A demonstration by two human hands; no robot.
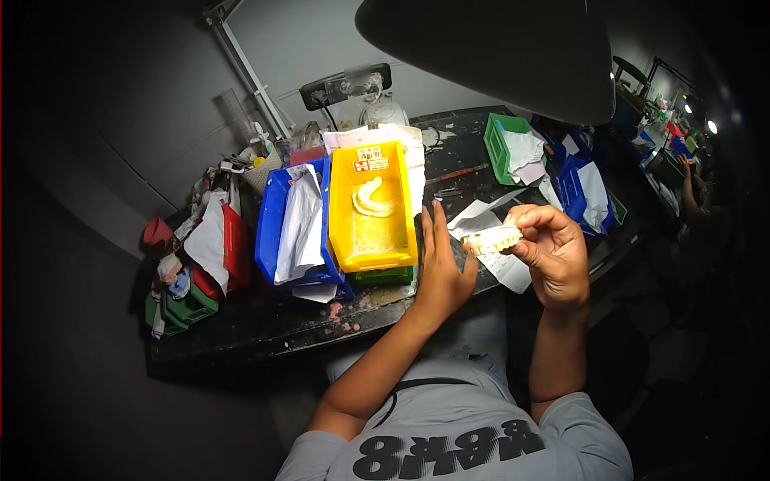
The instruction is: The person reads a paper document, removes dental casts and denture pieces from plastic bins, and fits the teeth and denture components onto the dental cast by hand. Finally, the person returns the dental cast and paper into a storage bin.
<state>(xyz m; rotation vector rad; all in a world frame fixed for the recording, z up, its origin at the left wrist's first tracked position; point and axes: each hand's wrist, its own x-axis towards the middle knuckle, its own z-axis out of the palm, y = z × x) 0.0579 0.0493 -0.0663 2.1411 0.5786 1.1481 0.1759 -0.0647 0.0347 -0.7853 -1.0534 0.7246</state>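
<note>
My right hand [553,248] pinches a pale dental cast [492,240] between thumb and fingers, raised above the front of the bench. The cast shows a row of teeth along its lower edge. My left hand [442,268] stands open, fingers stretched out beside the right wall of a yellow bin [395,260]. Its thumb reaches close to the cast's left end; I cannot tell whether they touch. Inside the yellow bin lies a cream, horseshoe-shaped dental piece [374,198]. Behind the cast, a white paper sheet [508,272] lies partly hidden by my right hand.
Blue bin [273,240] with folded papers adjoins the yellow one. Red bin [234,256] and green bins [192,306] stand left. Another green bin [497,152] and blue bins [571,188] sit right. A dark lamp shade [497,56] hangs overhead. Another person's arm [688,188] shows far right.
</note>
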